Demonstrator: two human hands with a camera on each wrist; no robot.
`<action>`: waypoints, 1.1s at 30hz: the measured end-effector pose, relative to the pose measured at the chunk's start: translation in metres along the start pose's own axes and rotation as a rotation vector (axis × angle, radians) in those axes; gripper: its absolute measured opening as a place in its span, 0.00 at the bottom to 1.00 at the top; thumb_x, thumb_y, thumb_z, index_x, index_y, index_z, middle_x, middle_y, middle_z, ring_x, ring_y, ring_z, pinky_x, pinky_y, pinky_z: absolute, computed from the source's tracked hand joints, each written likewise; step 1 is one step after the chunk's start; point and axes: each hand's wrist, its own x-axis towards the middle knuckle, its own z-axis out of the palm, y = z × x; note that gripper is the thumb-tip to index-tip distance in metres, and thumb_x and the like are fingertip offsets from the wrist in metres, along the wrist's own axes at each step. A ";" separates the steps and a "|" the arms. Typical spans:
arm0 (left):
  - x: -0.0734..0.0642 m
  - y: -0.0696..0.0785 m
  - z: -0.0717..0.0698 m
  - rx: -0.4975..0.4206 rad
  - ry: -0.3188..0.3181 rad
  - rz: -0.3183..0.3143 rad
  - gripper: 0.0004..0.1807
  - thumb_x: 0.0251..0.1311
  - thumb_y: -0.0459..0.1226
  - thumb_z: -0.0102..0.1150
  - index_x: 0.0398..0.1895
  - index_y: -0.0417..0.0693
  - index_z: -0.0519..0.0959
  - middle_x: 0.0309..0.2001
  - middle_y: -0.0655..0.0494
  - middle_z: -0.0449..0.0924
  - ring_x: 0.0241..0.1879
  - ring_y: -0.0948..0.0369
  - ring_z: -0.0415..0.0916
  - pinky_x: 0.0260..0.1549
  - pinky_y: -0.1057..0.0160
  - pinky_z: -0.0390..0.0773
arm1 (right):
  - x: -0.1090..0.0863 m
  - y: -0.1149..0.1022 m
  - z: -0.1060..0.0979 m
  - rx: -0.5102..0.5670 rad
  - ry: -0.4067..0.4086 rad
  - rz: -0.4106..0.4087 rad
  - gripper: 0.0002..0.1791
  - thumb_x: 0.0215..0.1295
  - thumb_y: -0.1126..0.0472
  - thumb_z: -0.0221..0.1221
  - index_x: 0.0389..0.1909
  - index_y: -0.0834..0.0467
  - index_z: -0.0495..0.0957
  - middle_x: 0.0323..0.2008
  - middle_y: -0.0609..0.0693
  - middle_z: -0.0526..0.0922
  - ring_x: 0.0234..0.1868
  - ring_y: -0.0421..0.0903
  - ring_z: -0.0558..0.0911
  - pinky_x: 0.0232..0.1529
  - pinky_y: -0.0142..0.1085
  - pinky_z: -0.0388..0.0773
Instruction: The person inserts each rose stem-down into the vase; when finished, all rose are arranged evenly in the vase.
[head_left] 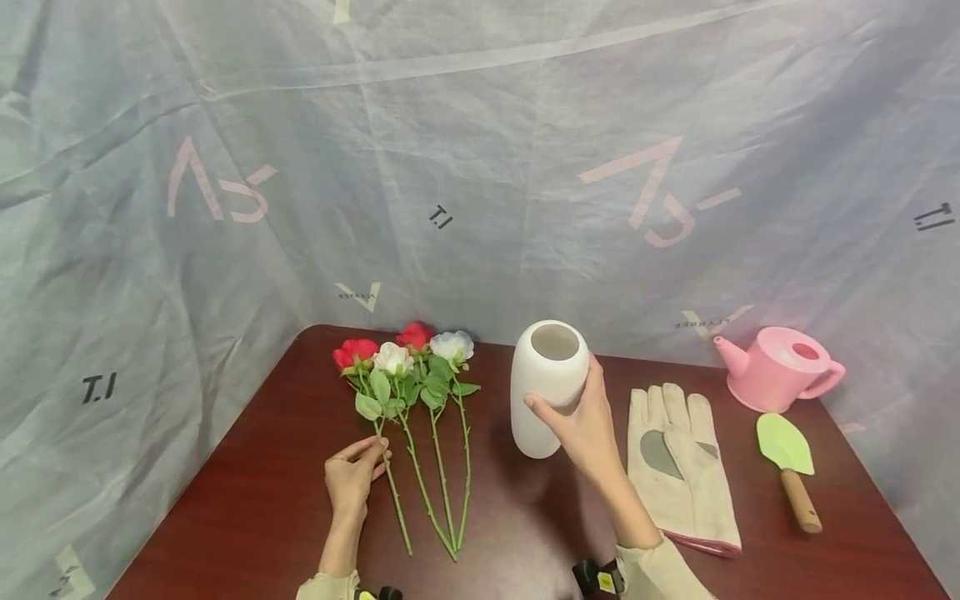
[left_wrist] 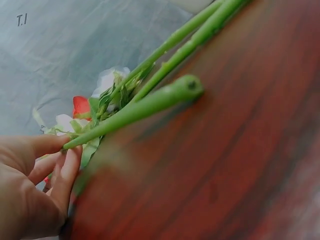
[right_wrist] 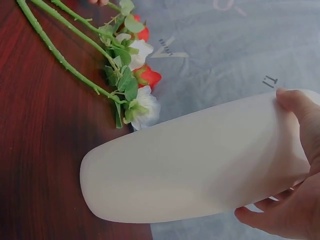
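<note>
My left hand point(head_left: 351, 481) pinches the green stem of the leftmost red rose point(head_left: 356, 353) between thumb and fingers. In the left wrist view the cut end of that stem point(left_wrist: 187, 86) points toward the camera. Beside it lie a white rose point(head_left: 393, 358), another red rose point(head_left: 414, 335) and a pale bluish-white flower point(head_left: 452, 346), their stems running toward the front. My right hand point(head_left: 588, 425) grips a white vase point(head_left: 534, 392) round its upper side. The vase opening faces up, tilted a little toward me; its inside looks bare.
On the right lies a pair of cream work gloves point(head_left: 705, 492) with grey patches. Behind them stands a pink watering can point(head_left: 772, 371), and a green trowel with a wooden handle point(head_left: 801, 500) lies farther right. A grey printed sheet point(head_left: 480, 167) hangs behind the dark red table point(head_left: 247, 500).
</note>
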 end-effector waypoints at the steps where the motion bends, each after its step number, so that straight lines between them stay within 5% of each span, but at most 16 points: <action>1: 0.000 0.001 0.000 -0.004 0.001 -0.004 0.15 0.55 0.30 0.63 0.44 0.29 0.79 0.33 0.41 0.83 0.26 0.60 0.82 0.29 0.64 0.81 | 0.000 0.000 -0.001 -0.002 0.003 -0.002 0.54 0.44 0.52 0.73 0.69 0.54 0.51 0.59 0.52 0.65 0.55 0.49 0.69 0.52 0.48 0.67; 14: 0.002 0.022 -0.016 -0.156 -0.007 -0.071 0.19 0.59 0.30 0.59 0.52 0.26 0.73 0.31 0.55 0.84 0.31 0.59 0.83 0.33 0.61 0.81 | 0.001 -0.001 0.001 0.019 -0.003 0.006 0.53 0.45 0.51 0.73 0.69 0.53 0.52 0.59 0.50 0.65 0.54 0.47 0.69 0.52 0.47 0.68; 27: -0.005 0.056 -0.010 -0.594 -0.095 -0.201 0.06 0.61 0.32 0.58 0.38 0.44 0.83 0.35 0.53 0.83 0.40 0.59 0.81 0.39 0.67 0.78 | 0.000 0.000 -0.002 0.012 -0.007 0.005 0.54 0.45 0.49 0.72 0.69 0.53 0.51 0.59 0.51 0.64 0.55 0.49 0.69 0.51 0.49 0.68; 33: -0.007 0.075 -0.010 -0.935 -0.118 -0.325 0.05 0.61 0.31 0.56 0.35 0.43 0.83 0.34 0.52 0.83 0.38 0.60 0.81 0.44 0.68 0.76 | 0.000 0.001 -0.001 0.018 -0.004 0.000 0.54 0.44 0.49 0.72 0.69 0.53 0.51 0.59 0.51 0.64 0.55 0.48 0.69 0.52 0.49 0.68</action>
